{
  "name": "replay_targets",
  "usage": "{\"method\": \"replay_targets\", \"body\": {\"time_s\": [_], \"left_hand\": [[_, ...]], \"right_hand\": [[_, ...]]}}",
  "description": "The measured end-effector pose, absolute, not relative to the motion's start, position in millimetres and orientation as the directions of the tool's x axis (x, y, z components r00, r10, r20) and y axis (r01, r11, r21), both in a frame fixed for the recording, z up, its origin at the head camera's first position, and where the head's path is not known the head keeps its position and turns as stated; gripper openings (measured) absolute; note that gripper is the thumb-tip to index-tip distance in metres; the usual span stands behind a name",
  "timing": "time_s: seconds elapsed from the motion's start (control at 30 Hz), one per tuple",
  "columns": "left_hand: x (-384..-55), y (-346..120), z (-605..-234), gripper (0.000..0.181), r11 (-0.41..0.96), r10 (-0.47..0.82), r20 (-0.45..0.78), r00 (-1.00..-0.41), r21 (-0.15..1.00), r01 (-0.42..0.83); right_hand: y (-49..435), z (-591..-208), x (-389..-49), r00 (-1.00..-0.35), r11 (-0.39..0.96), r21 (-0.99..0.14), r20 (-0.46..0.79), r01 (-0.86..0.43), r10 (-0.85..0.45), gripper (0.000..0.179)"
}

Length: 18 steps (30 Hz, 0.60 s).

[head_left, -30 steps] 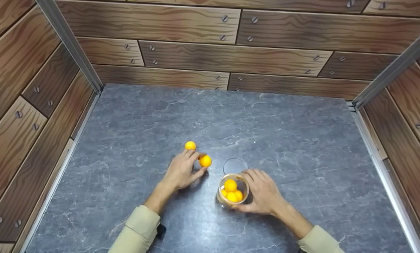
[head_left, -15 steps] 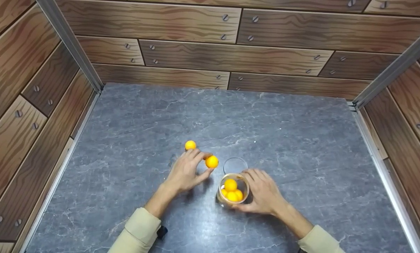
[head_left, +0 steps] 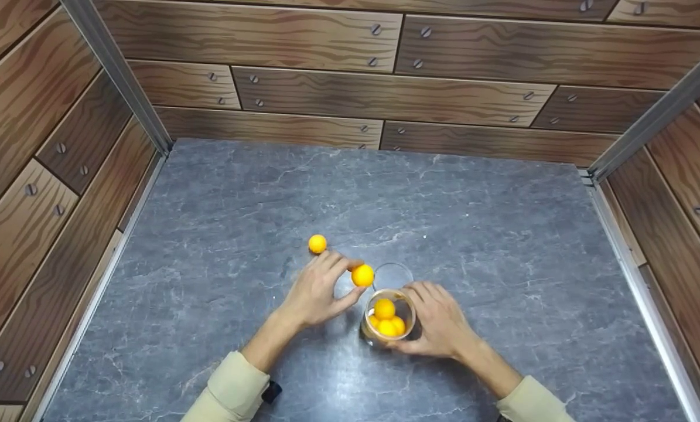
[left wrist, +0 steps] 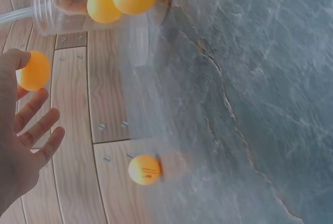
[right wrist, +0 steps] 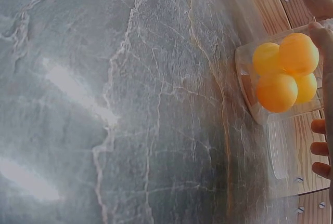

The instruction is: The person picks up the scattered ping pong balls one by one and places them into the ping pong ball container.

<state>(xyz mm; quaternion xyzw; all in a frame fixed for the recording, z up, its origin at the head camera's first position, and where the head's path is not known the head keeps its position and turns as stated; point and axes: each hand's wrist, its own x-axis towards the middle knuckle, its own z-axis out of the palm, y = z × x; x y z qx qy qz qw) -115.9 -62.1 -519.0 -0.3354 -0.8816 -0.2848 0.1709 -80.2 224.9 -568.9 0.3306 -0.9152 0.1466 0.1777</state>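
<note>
My left hand [head_left: 317,293] pinches an orange table tennis ball [head_left: 362,275] between thumb and fingertips, just left of and above the jar's mouth. In the left wrist view that ball [left wrist: 35,71] sits at the fingertips, with the other fingers loosely spread. A clear jar [right wrist: 246,76] stands upright on the table, several orange balls [head_left: 386,316] inside it. My right hand [head_left: 440,322] grips the jar around its right side. Another orange ball [left wrist: 144,170], with dark print, lies on the table beyond my left hand.
A clear round lid [head_left: 392,275] lies flat on the table just behind the jar. The grey marbled table [head_left: 502,234] is bounded by wood-patterned walls [head_left: 308,88] at the back and both sides, with metal posts [head_left: 118,76] at the corners.
My left hand has carried its ball rightward, close to the jar's rim. The loose ball behind it now shows fully. My right hand and the jar have stayed in place.
</note>
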Motion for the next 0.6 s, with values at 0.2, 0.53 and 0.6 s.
{"method": "replay_targets", "body": {"time_s": [0.2, 0.53, 0.6], "left_hand": [[-112, -59, -512, 0.038, 0.609, 0.490, 0.517, -0.702, 0.373, 0.700], [-105, -56, -508, 0.040, 0.593, 0.498, 0.530, -0.686, 0.369, 0.716], [-103, -56, -508, 0.039, 0.584, 0.504, 0.526, -0.685, 0.376, 0.719]], "right_hand": [[225, -569, -81, -0.710, 0.740, -0.125, 0.423, -0.661, -0.563, 0.093], [226, -570, -81, -0.710, 0.741, -0.118, 0.421, -0.660, -0.565, 0.093], [225, -571, -81, -0.710, 0.741, -0.123, 0.423, -0.661, -0.563, 0.093]]}}
